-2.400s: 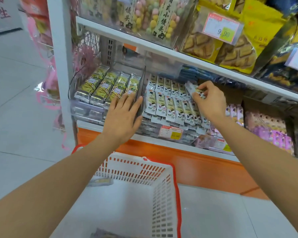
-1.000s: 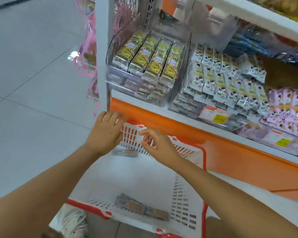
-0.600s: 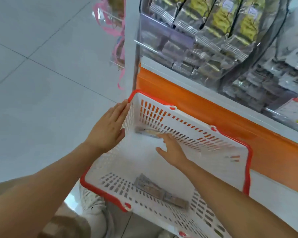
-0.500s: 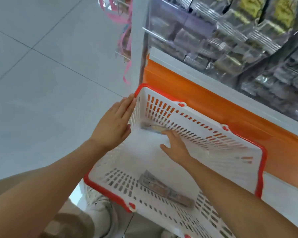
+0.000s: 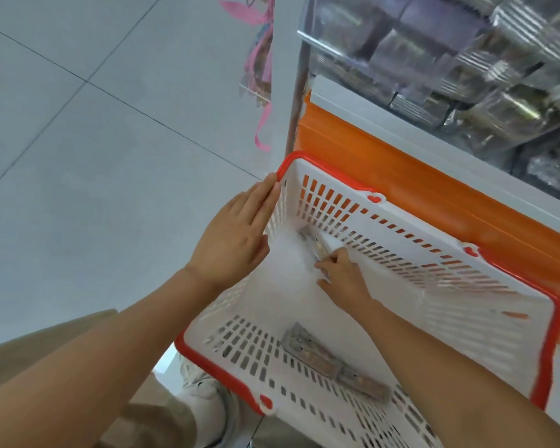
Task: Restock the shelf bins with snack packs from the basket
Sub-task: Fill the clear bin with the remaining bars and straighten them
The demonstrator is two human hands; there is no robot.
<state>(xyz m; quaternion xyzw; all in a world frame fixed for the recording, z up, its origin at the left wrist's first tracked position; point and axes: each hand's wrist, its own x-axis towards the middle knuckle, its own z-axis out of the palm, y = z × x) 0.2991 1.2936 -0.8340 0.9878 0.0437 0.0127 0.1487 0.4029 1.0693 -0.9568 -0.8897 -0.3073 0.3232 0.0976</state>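
Basket, snack pack in far corner, long axis pointing away, right hand pinching it, second pack diagonal by near wall, left hand flat against outer side.

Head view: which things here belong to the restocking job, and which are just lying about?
Job: basket; snack pack at its far wall; right hand, fingers curled on that pack; left hand flat against the basket's side; two more packs at the near wall; shelf bins.
Lying about: pink ribbons; orange shelf base; white shoe.
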